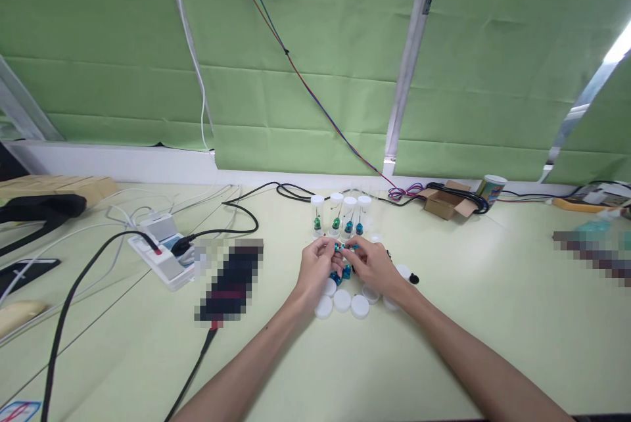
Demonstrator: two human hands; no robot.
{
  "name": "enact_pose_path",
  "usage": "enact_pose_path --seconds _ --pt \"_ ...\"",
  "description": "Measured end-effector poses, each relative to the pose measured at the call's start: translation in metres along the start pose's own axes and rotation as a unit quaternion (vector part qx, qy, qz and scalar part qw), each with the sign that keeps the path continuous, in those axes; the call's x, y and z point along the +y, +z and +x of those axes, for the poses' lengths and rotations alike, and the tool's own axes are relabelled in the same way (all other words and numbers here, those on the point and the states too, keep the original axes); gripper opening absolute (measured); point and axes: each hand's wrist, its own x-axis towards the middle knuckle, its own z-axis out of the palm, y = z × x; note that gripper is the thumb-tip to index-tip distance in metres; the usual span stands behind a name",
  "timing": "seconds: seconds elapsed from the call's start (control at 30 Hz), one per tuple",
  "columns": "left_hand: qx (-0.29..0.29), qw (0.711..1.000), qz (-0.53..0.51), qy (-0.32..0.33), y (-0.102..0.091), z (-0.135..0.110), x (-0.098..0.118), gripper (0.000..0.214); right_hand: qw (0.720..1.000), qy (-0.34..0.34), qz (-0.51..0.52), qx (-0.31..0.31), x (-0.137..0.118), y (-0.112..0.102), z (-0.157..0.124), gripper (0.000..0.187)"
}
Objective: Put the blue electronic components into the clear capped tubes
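My left hand (317, 265) and my right hand (373, 265) meet in front of a row of clear bottles. The fingers of both are pinched around a small shiny blue piece (337, 248); its exact kind is too small to make out. More blue pieces (346, 271) lie just below the fingers. Behind the hands stand several clear bottles with white caps (350, 202), holding green pieces (317, 223) and blue pieces (359, 229) with thin dark stems. Several loose white round lids (342, 300) lie near my wrists, some partly hidden by my right hand.
A small black piece (414, 279) lies right of my right wrist. Farther back are an open cardboard box (446, 203), a can (491, 190) and coiled cables. To the left are a blurred dark device (231, 281) with a cable and a white power strip (165, 261).
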Motion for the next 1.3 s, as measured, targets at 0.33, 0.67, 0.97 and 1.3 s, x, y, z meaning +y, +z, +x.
enact_pose_path --seconds 0.33,0.67,0.97,1.3 --pt "-0.008 1.000 0.000 -0.005 0.0016 -0.0021 0.0022 0.028 1.000 -0.004 -0.025 -0.006 -0.0033 -0.0022 0.0020 0.042" --pt "0.015 1.000 -0.001 -0.007 0.0022 -0.0021 0.0040 0.029 0.999 0.020 -0.036 0.012 -0.0019 -0.0024 0.0030 0.046" --pt "0.016 1.000 -0.004 0.008 0.0002 0.0001 0.0015 0.031 1.000 0.000 -0.016 0.001 -0.0022 -0.0007 -0.0001 0.022" --pt "0.012 1.000 0.009 0.010 0.0005 0.0004 0.0009 0.030 1.000 -0.011 -0.015 -0.001 -0.0020 -0.0016 0.0011 0.021"
